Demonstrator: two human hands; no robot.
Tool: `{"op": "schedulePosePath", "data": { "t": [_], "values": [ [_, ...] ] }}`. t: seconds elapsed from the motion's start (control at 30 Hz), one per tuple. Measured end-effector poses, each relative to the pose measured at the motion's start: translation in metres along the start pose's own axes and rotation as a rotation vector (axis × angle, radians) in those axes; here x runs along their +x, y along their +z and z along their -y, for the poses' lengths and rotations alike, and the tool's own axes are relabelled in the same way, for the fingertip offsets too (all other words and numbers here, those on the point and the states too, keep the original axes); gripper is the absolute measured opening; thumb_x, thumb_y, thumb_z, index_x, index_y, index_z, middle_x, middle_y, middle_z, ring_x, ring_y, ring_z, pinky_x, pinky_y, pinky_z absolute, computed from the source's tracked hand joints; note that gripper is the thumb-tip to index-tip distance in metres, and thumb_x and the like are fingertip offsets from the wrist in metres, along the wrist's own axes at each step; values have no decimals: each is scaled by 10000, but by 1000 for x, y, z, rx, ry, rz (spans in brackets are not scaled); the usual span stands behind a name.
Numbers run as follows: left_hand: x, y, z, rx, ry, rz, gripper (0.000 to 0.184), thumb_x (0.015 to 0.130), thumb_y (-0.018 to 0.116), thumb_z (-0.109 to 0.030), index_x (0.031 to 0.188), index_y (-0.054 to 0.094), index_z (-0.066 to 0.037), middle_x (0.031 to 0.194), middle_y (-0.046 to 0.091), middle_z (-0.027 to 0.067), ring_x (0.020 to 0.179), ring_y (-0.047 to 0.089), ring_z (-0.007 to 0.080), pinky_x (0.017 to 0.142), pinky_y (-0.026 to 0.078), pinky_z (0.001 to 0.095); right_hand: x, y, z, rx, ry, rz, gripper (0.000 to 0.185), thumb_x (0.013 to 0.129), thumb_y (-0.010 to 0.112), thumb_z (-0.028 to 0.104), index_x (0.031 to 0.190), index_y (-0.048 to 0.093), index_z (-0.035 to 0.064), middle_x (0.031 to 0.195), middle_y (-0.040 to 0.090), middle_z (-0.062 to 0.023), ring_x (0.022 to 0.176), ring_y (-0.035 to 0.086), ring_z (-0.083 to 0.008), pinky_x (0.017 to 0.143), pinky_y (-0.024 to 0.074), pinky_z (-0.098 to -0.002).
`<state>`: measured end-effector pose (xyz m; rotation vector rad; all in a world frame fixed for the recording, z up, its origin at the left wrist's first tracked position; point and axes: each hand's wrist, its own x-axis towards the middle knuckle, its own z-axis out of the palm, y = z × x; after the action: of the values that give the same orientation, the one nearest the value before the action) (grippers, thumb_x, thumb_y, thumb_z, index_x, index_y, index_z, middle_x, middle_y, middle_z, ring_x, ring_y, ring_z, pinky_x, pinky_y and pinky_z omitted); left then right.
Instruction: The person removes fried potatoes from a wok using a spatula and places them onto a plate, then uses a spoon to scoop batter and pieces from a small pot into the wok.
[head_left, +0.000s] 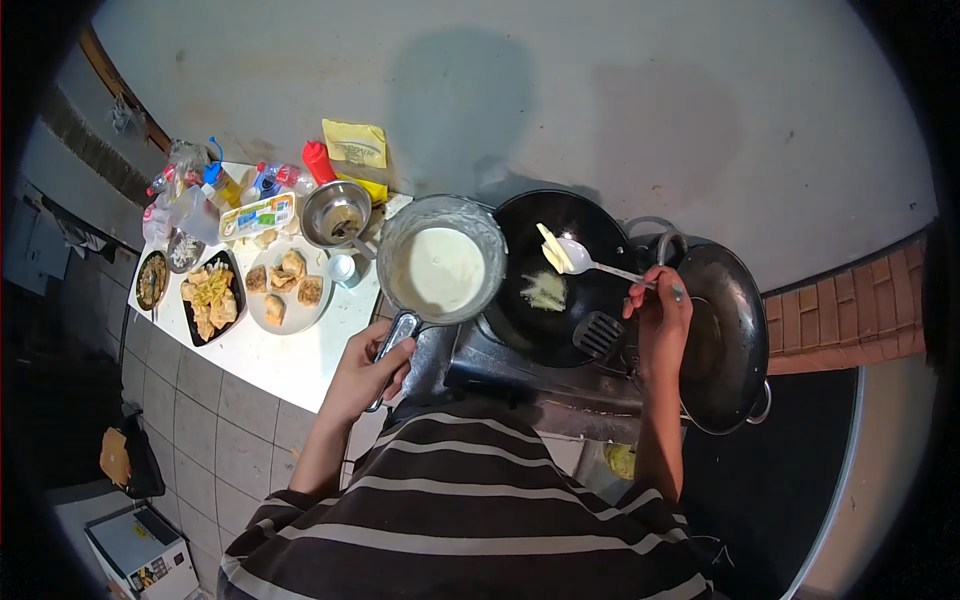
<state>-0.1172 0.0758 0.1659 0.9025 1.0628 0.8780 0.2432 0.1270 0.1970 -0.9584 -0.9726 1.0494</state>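
Note:
My left hand (372, 368) is wrapped round the handle of a metal saucepan (503, 262), which holds a creamy white liquid (440, 272). To its right, my right hand (662, 308) grips a spoon (612, 269) over a black wok (590, 225). Pale yellow strips (552, 246) rest at the spoon's bowl. Below them in the wok lies a light yellow patch of food (545, 291). A black slotted spatula (598, 336) leans inside the wok, near its lower right side.
A second wok (738, 320) with brownish contents stands at the right. On the white table (290, 365) are a plate of fried pieces (300, 318), a black tray of food (210, 305), a metal bowl (320, 205), a red bottle (318, 160) and a yellow packet (355, 147).

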Motion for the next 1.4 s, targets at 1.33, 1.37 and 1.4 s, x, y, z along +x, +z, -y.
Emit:
{"op": "schedulePosePath", "data": {
  "t": [1.33,1.37,1.4],
  "values": [
    [-15,24,5,54,-16,-10,182,974,611,-141,862,515,-36,598,529,-3,431,444,59,420,325,211,32,-31,-29,-191,-117,-245,290,1041,480,294,902,549,48,734,583,-57,582,498,-104,506,408,-256],
    [-15,26,3,59,-25,-4,176,972,614,-143,870,522,-32,602,531,-3,433,447,60,422,326,212,27,-23,-21,-128,-131,-223,297,1038,487,296,902,544,39,748,583,-67,602,506,-116,518,416,-266],
    [-16,27,3,64,-36,2,172,971,617,-144,878,530,-29,605,532,-4,434,449,60,425,327,212,22,-17,-14,-125,-126,-220,297,1038,487,296,902,544,39,748,583,-67,602,506,-116,518,416,-266]
  ]
}}
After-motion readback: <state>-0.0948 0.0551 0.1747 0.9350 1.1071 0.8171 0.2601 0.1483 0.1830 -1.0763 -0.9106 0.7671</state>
